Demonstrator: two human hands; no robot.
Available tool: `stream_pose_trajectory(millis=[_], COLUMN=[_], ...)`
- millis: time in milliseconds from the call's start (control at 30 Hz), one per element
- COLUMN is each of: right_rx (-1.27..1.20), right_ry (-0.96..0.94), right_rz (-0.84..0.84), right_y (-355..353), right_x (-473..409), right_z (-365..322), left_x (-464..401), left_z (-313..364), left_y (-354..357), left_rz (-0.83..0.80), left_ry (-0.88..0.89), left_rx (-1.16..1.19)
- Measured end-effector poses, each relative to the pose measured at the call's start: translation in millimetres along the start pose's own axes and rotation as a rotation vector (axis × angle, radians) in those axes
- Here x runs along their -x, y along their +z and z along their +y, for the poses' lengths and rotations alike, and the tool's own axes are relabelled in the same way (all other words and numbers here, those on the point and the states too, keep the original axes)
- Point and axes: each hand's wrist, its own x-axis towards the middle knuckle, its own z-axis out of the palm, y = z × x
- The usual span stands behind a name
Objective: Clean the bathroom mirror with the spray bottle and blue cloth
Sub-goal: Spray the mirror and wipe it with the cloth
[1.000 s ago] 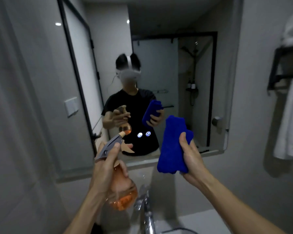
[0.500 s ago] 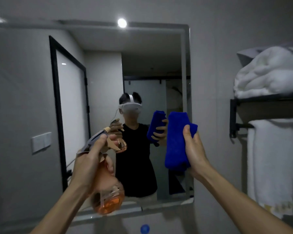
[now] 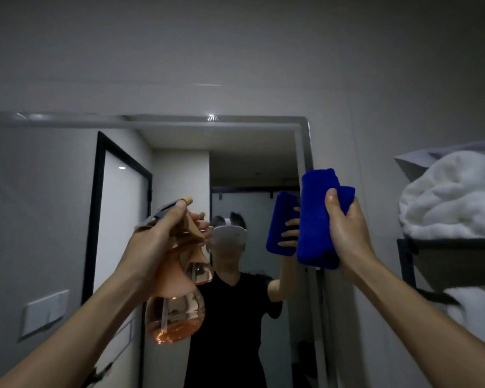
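Standing before the frameless wall mirror (image 3: 67, 191), the person raises both arms toward the glass. The left hand (image 3: 154, 242) wraps its fingers round the neck of a clear, orange-tinted plastic spray bottle (image 3: 177, 306), thumb lying along the grey spray head, nozzle aimed at the mirror. The right hand (image 3: 347, 231) grips a folded, deep-blue cloth (image 3: 317, 219) upright near the mirror's right edge. White folded towels (image 3: 451, 197) sit on a dark shelf to the right.

One spray bottle (image 3: 177, 298), one cloth (image 3: 318, 217)
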Motion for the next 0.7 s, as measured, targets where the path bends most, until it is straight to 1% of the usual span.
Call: stream_pose_trajectory(millis=[100,233,333,467,600,700], right_rx=[0.056,0.114,0.149,0.226,0.303,0.368], right_ry=[-0.086,-0.208,-0.24,-0.229,-0.22,-0.245], right_rz=[0.066,0.126,0.172,0.22,0.252,0.251], right_y=[9,21,24,24,23,27], right_x=[-26,-56,-69,-80,-82,-84], right_z=[-15,-31,-35,-34,-32,-32], left_x=[-18,-40,-51,-55,-61,-68], left_z=[18,33,32,24,23,24], left_y=[12,22,26,27,25,20], left_rz=[-0.05,-0.16,-0.145,-0.086,-0.055,-0.084], left_ry=[0.023,0.086,0.1,0.122,0.113,0.121], left_rx=[0.014,-0.038,-0.116,-0.169,-0.168,-0.126])
